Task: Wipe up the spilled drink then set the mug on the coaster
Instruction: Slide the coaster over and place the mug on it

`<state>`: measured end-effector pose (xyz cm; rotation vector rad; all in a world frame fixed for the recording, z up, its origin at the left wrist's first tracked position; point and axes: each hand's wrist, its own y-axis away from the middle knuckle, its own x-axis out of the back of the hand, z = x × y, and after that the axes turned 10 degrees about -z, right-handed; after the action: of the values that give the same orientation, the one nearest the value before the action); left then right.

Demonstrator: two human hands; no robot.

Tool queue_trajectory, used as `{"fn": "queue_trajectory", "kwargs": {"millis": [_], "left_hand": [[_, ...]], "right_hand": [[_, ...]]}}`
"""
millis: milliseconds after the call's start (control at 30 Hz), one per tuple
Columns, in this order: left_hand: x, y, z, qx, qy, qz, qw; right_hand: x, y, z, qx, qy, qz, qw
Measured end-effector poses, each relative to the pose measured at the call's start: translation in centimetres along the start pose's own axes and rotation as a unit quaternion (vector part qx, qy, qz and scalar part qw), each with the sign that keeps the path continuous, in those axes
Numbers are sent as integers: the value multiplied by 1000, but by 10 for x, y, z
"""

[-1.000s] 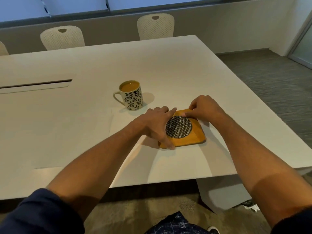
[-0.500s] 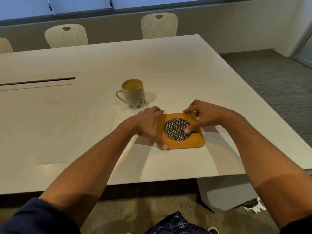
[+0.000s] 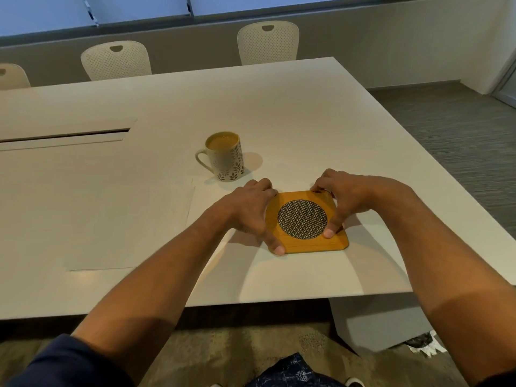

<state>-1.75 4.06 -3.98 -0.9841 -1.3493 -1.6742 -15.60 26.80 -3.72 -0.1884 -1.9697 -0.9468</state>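
Note:
A square orange coaster (image 3: pixel 306 243) with a round patterned centre lies flat on the white table (image 3: pixel 279 113) near its front edge. My left hand (image 3: pixel 248 210) grips the coaster's left edge, thumb at its near left corner. My right hand (image 3: pixel 342 195) holds the right and far edge, thumb pressed on the patterned disc. A cream mug (image 3: pixel 224 156) with a dark leaf pattern stands upright behind and left of the coaster, full of a light brown drink, handle pointing left. No spill or cloth shows on the table.
A long slot (image 3: pixel 64 134) cuts the table top at the left. Three cream perforated chairs (image 3: pixel 267 43) stand along the far side. The table's right edge drops to grey carpet (image 3: pixel 460 129). A white table leg (image 3: pixel 377 325) sits below the front edge.
Both hands have shifted on the coaster: the left thumb slid to the near left corner and the right thumb came down onto the disc. The coaster turned slightly squarer. The mug stayed put.

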Motion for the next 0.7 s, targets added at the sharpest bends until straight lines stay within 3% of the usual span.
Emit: {"fn": "queue_trajectory", "kwargs": {"millis": [700], "left_hand": [[14,-10,13,25,-89,-48,995]], "right_hand": [[13,-3,-31,-98,39,-34,994]]}}
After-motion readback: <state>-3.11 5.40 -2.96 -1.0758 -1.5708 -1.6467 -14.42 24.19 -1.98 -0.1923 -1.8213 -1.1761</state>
